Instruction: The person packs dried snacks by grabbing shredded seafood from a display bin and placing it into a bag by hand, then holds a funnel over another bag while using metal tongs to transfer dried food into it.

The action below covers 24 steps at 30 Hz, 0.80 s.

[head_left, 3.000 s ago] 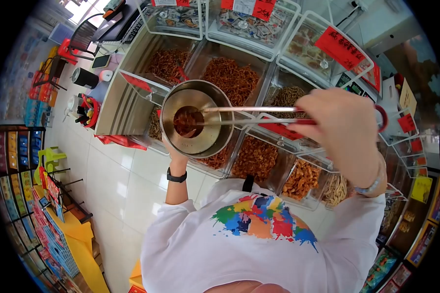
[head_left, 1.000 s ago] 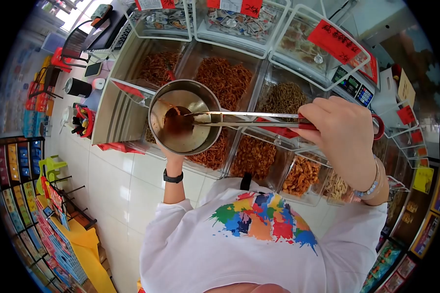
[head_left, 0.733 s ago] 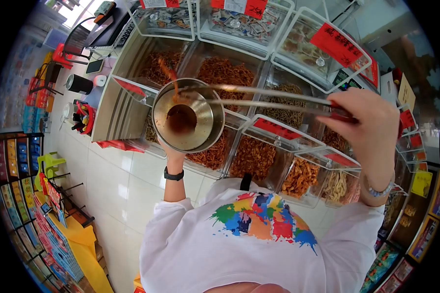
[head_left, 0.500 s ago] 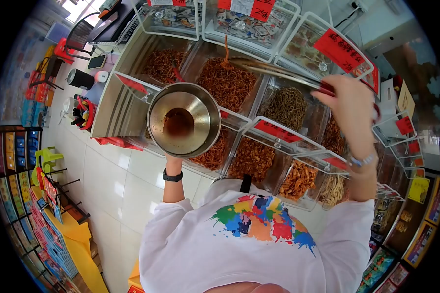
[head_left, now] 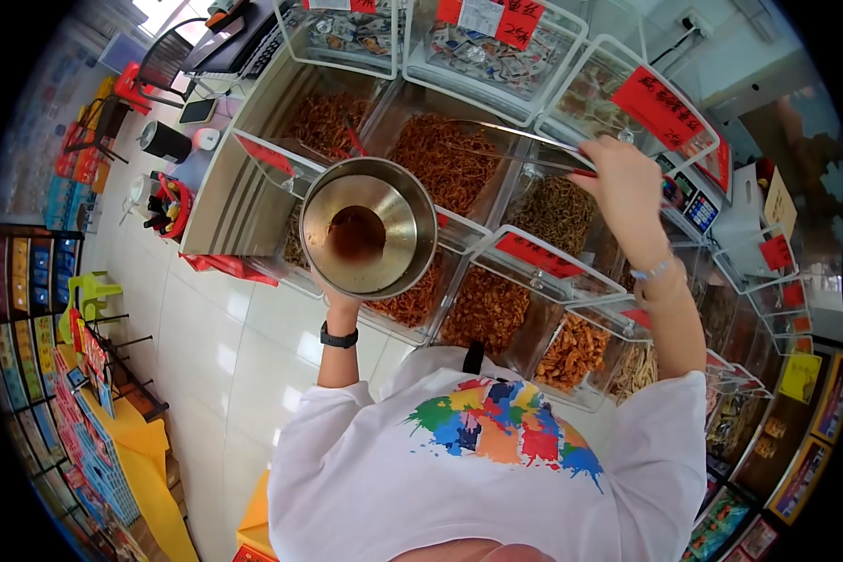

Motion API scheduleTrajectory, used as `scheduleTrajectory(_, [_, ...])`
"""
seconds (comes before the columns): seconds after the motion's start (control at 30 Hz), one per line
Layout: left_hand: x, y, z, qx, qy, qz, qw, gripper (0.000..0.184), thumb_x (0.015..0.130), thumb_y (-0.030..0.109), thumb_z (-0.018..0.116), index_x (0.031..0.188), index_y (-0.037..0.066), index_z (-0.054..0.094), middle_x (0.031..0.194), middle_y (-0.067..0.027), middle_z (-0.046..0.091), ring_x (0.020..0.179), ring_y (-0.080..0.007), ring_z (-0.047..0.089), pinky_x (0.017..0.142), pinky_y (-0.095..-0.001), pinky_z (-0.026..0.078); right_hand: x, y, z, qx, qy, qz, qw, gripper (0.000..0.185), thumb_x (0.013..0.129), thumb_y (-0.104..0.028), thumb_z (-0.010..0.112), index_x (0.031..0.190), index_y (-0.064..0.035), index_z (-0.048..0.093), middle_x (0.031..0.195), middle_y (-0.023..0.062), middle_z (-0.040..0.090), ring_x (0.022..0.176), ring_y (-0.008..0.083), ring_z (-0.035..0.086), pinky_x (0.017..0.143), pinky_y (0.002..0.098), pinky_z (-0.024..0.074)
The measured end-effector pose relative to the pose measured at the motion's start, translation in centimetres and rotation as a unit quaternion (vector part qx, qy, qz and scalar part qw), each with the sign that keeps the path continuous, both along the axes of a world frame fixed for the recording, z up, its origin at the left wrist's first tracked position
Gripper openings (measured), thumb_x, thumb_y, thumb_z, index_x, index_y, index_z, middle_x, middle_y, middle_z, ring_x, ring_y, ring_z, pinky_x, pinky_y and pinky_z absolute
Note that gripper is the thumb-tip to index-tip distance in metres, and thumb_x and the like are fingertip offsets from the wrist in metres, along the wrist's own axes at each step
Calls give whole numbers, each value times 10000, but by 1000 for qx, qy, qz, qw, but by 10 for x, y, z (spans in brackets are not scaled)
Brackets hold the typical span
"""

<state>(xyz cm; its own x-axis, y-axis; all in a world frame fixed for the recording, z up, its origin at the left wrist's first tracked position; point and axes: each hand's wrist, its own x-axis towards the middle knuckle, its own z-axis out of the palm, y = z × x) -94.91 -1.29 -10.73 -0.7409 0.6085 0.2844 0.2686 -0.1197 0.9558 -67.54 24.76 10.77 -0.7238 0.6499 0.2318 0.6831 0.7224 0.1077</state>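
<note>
My left hand is closed on a steel bowl, its fingers mostly hidden beneath it. A little dark reddish-brown stuff lies at the bottom of the bowl. In my right hand are metal tongs with red grips. Their tips reach into a clear bin of reddish shredded snack, and whether anything is pinched between them cannot be made out. Just below the tongs is a bin of dark greenish-brown strips. Another red shredded snack lies in the bin beyond the bowl, with a red-handled tool in it.
Raised clear lids with red price signs stand between the bins. Nearer my body are bins of chunky orange-red snacks. A digital scale stands beyond my right wrist. Lidded bins of small packets line the far side.
The tongs have come down from above the bin, where they held a dangling strand, and their tips are now in the shredded snack. My right hand has shifted left; the bowl remains held.
</note>
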Motion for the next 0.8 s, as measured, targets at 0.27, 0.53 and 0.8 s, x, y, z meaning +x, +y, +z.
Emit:
scheduleTrajectory(0.27, [14,5,7,5,-8,-22,1000,606,745,125,804,1280,-10,553,1223,-128,612,1110,-238,606,963,-353,479,37,-109,123,-168,32,-2,985,236,693,-233,796,869,-102,709,817,54,648,783,240,652,653,339,510])
scheduleTrajectory(0.53, [44,17,39,-27,65,-99,993,623,767,113,779,1318,-22,522,1238,-149,590,1116,-278,604,942,-367,491,-53,-157,66,65,-196,131,970,131,695,-148,670,778,-46,675,749,51,574,740,198,604,578,337,469])
scheduleTrajectory(0.8, [58,8,38,14,-15,-80,997,616,746,99,807,1285,-17,533,1186,-142,618,1073,-275,620,920,-379,501,-59,-161,29,151,-175,172,958,128,661,-148,670,709,-30,687,667,69,582,672,231,597,524,352,457])
